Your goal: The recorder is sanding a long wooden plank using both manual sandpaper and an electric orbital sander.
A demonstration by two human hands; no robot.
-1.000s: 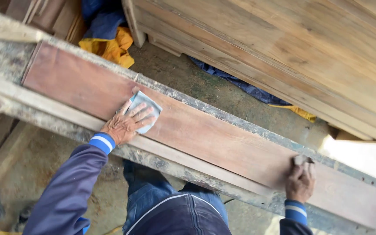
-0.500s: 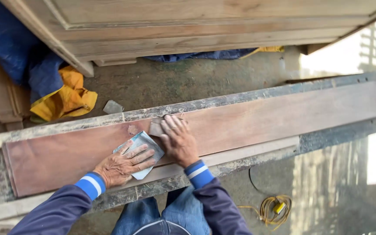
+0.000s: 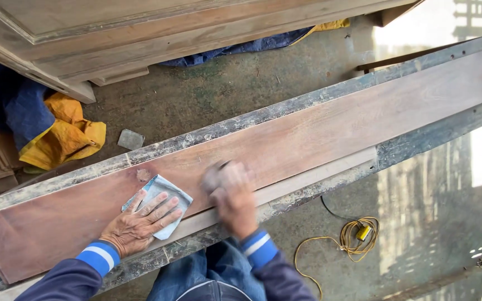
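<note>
So the long reddish board (image 3: 285,142) lies on the grimy bench (image 3: 419,142), running from near left up to far right. Left hand (image 3: 140,223) is pressed flat with fingers spread, pinning a pale sheet of sandpaper (image 3: 160,192) to the board near its left end, same as half a second ago, and the small filler patch (image 3: 143,174) sits just beyond that sheet. Right hand (image 3: 231,192) is just right of it, on the board's near edge, but it's a blur now where before it was sharp. It looks curled over something small, though I can't tell what, or how tight the fingers are. A second ago that hand was way out by the board's right end, so it's come right in beside the left. On the floor: a yellow cord (image 3: 347,242) coiled to the right of the legs, a yellow and blue cloth (image 3: 62,136) far left, and a small grey scrap (image 3: 130,139) next to it.
</note>
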